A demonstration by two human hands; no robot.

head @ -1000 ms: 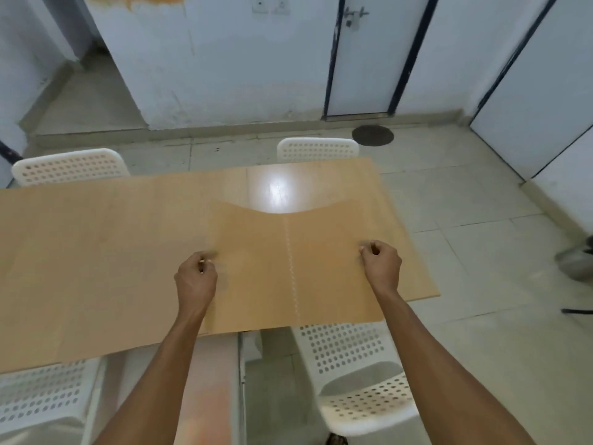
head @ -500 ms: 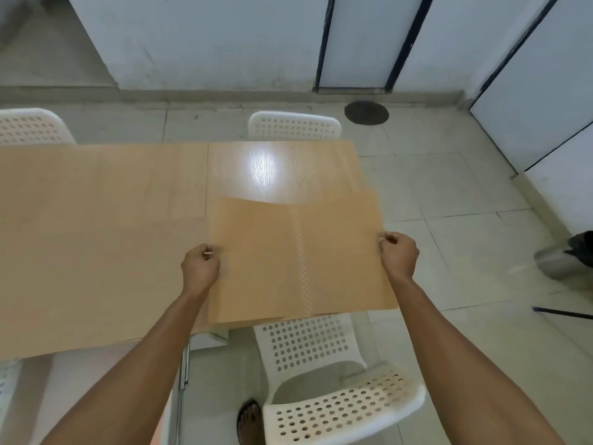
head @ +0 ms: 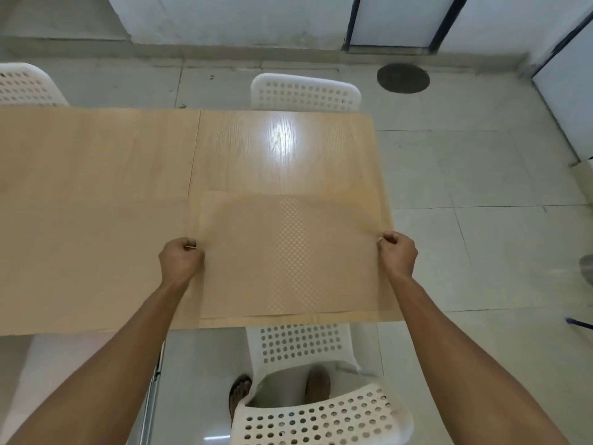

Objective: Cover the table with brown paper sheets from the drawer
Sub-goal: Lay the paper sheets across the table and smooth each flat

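Brown paper sheet is being laid at the table's near right corner, left hand and right hand pinching its side edges; next it probably needs releasing and smoothing flat.

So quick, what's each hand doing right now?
Left hand: pinching the left edge of the brown paper sheet.
Right hand: pinching the sheet's right edge.

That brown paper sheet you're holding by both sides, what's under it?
The brown paper sheet, pinched by the left hand and right hand, lies over the wooden table, whose bare top shows beyond its far edge. Whatever else lies beneath is covered.
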